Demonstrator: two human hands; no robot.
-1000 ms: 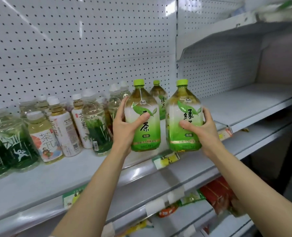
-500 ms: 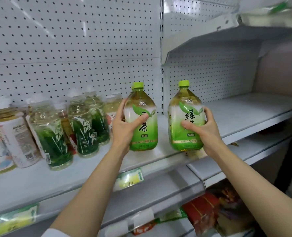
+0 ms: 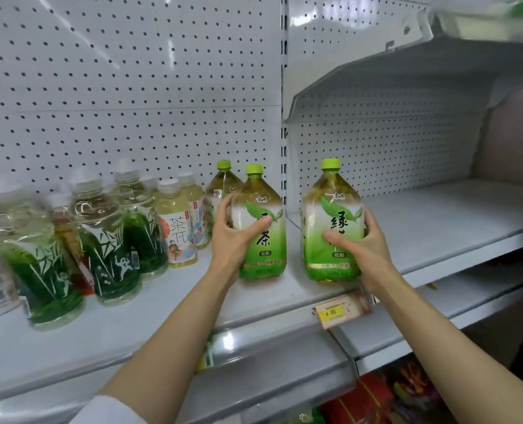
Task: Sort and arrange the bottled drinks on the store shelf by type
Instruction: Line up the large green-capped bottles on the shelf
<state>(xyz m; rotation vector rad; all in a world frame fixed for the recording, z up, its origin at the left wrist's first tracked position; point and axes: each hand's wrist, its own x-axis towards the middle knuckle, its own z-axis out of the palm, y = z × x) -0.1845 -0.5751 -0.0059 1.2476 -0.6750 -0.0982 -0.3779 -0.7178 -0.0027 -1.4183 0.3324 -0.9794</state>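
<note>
Two large green tea bottles with lime caps stand near the middle of the grey shelf (image 3: 437, 228). My left hand (image 3: 234, 237) grips the left green tea bottle (image 3: 265, 240) round its side. My right hand (image 3: 358, 243) grips the right green tea bottle (image 3: 330, 237), about a hand's width to the right. A third green tea bottle (image 3: 222, 186) stands behind my left hand, partly hidden. To the left stand several bamboo-label bottles (image 3: 113, 252) and pale tea bottles (image 3: 177, 234).
A perforated white back panel (image 3: 131, 87) rises behind the shelf. An upper shelf (image 3: 407, 78) overhangs at the right. A yellow price tag (image 3: 332, 312) hangs on the shelf's front edge. Red packaged goods (image 3: 376, 396) lie on a lower shelf.
Both held bottles have moved rightward along the shelf, away from the small bottles, and the gap between them has widened. My view has swung to the right.
</note>
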